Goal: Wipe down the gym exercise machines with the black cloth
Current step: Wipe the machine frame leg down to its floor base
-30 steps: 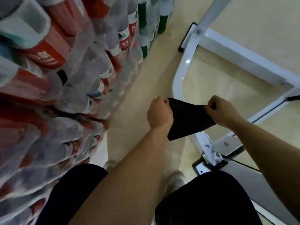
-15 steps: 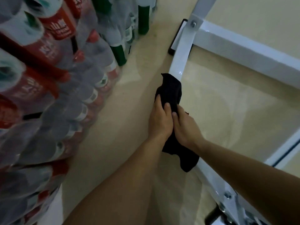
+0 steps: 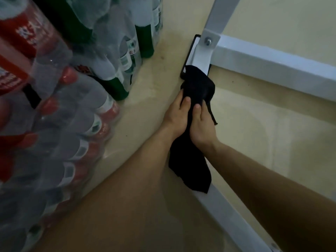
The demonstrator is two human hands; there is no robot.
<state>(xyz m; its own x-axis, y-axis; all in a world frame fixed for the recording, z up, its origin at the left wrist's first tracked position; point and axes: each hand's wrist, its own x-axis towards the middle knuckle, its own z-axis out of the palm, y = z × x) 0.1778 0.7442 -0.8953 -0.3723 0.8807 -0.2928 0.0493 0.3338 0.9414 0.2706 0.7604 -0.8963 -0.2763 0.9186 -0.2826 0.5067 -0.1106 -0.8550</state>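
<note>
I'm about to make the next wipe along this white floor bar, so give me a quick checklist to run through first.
1. Grip: left hand and right hand both hold the black cloth: ok.
2. Contact: the cloth wraps over the white floor bar: ok.
3. Room ahead: the cloth's front end reaches the bolted corner bracket, with no bar left beyond it: not ok.
4. Side clearance: the bottle packs stand apart from the left hand: ok.
5. Bar clean behind the cloth: cannot tell, too dim.

Head camera looks steeply down (wide-angle), close above the floor [image 3: 254, 135].
</note>
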